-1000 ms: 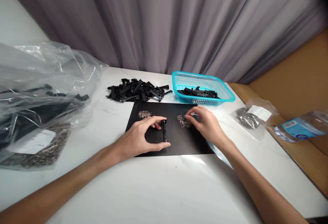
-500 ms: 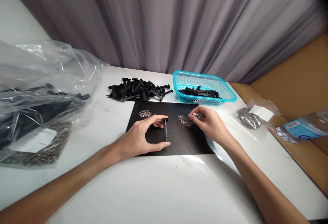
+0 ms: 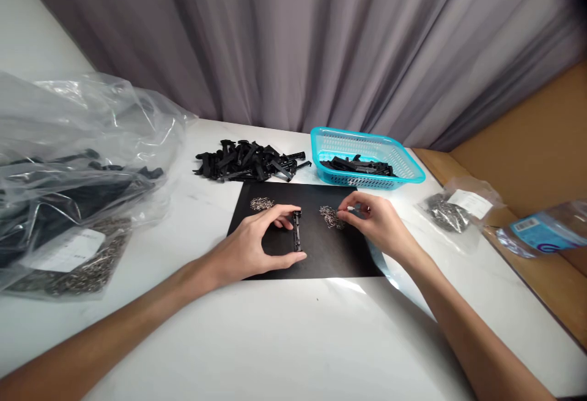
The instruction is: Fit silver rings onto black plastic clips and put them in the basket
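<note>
Fingers (image 3: 280,210) of the left hand (image 3: 254,247), over the counter (image 3: 275,340) on its black mat (image 3: 321,260), grip a black clip (image 3: 297,237) by both ends, its long axis running near edge to far edge. Just right of it, the right hand (image 3: 383,225) pinches a small metal pin (image 3: 350,208).

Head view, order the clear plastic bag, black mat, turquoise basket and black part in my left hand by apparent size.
1. clear plastic bag, largest
2. black mat
3. turquoise basket
4. black part, smallest
</note>
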The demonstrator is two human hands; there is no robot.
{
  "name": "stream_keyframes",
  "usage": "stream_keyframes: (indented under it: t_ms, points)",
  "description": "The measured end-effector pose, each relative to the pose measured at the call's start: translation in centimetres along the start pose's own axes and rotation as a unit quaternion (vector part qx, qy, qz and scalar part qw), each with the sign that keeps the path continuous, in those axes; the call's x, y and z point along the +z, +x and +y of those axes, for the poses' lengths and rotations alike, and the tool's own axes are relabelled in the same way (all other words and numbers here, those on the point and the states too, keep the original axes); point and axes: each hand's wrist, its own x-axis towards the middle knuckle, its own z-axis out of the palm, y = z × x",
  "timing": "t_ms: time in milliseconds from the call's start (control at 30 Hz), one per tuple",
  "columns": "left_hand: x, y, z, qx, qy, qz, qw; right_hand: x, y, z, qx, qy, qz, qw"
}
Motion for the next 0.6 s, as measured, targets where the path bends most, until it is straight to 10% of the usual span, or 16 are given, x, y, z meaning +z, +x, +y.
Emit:
stream_keyframes:
  t_ms: [600]
  points:
    - [-0.09,0.11,0.23,-0.009,-0.008,-0.004,1.0,0.21,-0.2,-0.66,-0.034,0.027,0.021,0.999]
